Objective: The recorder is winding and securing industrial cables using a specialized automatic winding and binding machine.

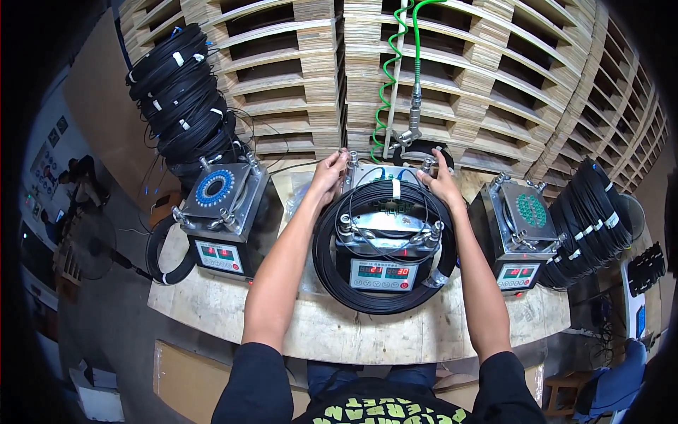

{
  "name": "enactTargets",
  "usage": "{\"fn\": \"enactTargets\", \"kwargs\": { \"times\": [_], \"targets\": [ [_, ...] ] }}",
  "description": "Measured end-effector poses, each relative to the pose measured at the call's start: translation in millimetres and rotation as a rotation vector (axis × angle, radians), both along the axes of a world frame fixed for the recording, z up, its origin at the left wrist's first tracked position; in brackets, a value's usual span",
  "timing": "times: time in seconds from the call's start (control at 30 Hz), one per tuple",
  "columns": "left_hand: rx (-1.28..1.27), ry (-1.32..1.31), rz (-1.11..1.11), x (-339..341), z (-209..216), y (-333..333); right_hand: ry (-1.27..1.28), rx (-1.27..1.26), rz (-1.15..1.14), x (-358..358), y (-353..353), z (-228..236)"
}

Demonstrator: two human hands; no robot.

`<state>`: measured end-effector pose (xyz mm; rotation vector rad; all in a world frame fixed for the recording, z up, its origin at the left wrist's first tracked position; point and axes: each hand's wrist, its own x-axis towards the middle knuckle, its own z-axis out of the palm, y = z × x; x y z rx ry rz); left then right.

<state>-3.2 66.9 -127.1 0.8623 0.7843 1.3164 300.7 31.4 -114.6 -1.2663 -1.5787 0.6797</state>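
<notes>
A middle bench machine [417, 261] with a metal top, corner posts and a lit red display stands in front of me. A coil of black cable [327, 265] leans upright around its front. Blue-tipped cable ends reach the far part of its top plate [374, 173]. My left hand [329, 175] is closed at the far left metal corner knob [353, 160], fingertips against it. My right hand [443, 185] has its thumb and fingers on either side of the far right metal corner knob [428, 164].
Similar machines stand left [224, 201] with a blue ring of connectors, and right [522, 212] with a green one. Stacks of black cable coils rise at left [180, 99] and right [586, 226]. An air gun [412, 127] hangs from a green hose before wooden pallets [282, 71].
</notes>
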Motion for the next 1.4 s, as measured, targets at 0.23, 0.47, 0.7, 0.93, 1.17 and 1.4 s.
{"fn": "enactTargets", "kwargs": {
  "times": [0.23,0.47,0.7,0.93,1.17,1.4],
  "targets": [
    [0.467,0.586,0.372,-5.0,23.4,-117.4,-0.045,0.053,-0.130,21.0,-6.5,-9.4],
    [0.879,1.121,0.463,12.2,12.3,-237.5,0.183,0.252,-0.176,2.6,-122.7,32.0],
    [0.812,1.200,0.449,22.4,25.7,-235.1,0.137,0.422,-0.399,-37.7,-199.3,5.4],
    [0.674,0.699,0.458,15.8,2.5,-233.6,-0.056,0.516,-0.499,-56.5,-203.3,1.4],
    [0.663,0.588,0.666,19.3,-9.4,-225.7,-0.087,0.514,-0.510,-55.7,-205.6,-2.2],
    [0.625,0.445,0.758,21.7,-16.3,-218.1,-0.122,0.523,-0.519,-56.2,-203.2,-3.8]
  ]
}}
